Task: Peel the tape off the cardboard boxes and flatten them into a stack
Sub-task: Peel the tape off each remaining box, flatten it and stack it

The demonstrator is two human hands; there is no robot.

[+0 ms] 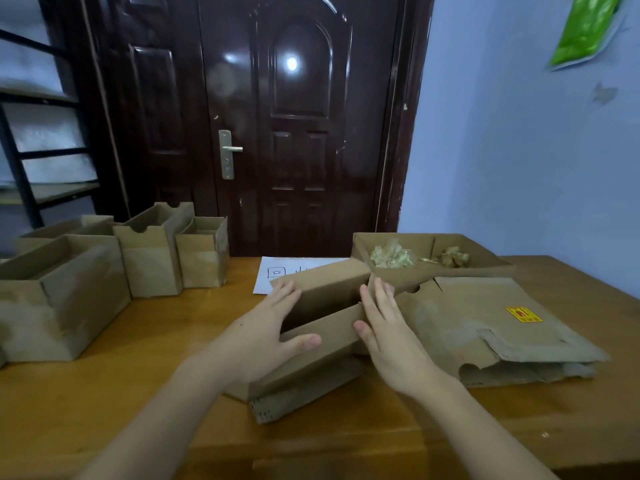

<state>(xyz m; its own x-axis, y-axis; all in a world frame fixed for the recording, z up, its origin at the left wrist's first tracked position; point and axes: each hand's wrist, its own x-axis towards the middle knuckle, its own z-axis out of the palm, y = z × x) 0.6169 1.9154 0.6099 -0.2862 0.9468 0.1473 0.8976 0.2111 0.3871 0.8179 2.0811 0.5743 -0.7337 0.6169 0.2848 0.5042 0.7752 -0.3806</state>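
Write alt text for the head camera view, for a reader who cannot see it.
Two bare hands, the left hand and right hand, press on either side of an open cardboard box on a wooden table. Flattened cardboard lies to the right, upright boxes stand to the left, and a dark door is behind.

Brown cardboard boxes (152, 251); yellow/red sticker (523, 314) on flattened stack (485, 317); dk maroon door (298, 116); pale blue wall (519, 150); green bag (585, 26).
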